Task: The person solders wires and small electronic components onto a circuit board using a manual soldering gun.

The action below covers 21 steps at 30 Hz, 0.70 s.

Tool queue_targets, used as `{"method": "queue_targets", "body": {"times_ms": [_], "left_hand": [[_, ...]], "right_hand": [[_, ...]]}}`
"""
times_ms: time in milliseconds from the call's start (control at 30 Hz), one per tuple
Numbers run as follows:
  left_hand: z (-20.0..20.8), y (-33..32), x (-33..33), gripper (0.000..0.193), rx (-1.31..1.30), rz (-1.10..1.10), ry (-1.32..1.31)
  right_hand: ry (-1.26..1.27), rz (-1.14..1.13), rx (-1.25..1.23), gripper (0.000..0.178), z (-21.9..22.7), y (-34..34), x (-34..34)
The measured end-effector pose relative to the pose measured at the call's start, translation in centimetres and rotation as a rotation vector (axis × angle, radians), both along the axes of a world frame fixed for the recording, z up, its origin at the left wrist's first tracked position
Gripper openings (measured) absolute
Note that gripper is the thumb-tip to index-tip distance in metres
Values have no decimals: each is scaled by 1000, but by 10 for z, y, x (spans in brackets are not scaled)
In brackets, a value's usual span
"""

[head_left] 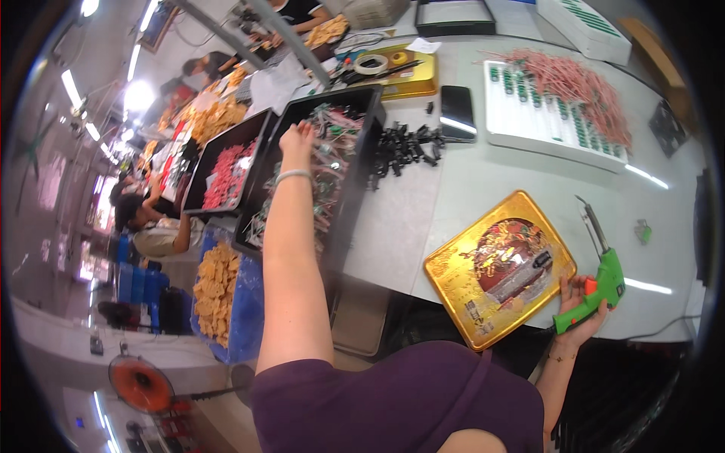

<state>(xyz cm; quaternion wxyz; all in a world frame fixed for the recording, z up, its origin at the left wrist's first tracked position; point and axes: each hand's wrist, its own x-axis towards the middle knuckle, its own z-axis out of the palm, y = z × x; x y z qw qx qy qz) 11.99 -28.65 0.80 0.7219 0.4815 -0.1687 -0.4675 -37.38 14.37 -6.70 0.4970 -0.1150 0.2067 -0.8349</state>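
My left arm reaches out to the long black bin (361,143) full of small wired green boards. Over its far end is my left hand (297,139), fingers curled together; what they hold, if anything, is too small to make out. My right hand (580,311) is wrapped round the handle of a green soldering gun (609,281) with an orange trigger, its long metal tip pointing away from me. Beside that hand lies a gold tin lid (464,291) with a small black part (541,260) on it.
Loose black parts (404,151) are heaped right of the bin, near a phone (458,113). A white tray (555,157) holds green boards with pink wires (596,90). Left of the bin are a smaller black bin (260,132) and a blue crate (249,302). Other people work farther left.
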Motion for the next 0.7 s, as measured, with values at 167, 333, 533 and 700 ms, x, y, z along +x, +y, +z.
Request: {"method": "queue_targets", "body": {"times_ms": [167,333,533,700], "left_hand": [[22,20,-17,15,-211,481,-1605],[59,31,-155,5,-668,-29,-1680],[18,-4,-337,8,-736,-372,-1827],[-26,-69,-430,13,-611,-339,-1727]], "right_hand": [[-72,-4,23,45,0,-3,7],[-52,-56,37,42,4,-11,9],[-81,-78,60,41,13,-8,7],[-146,-60,78,41,14,-4,11]]}}
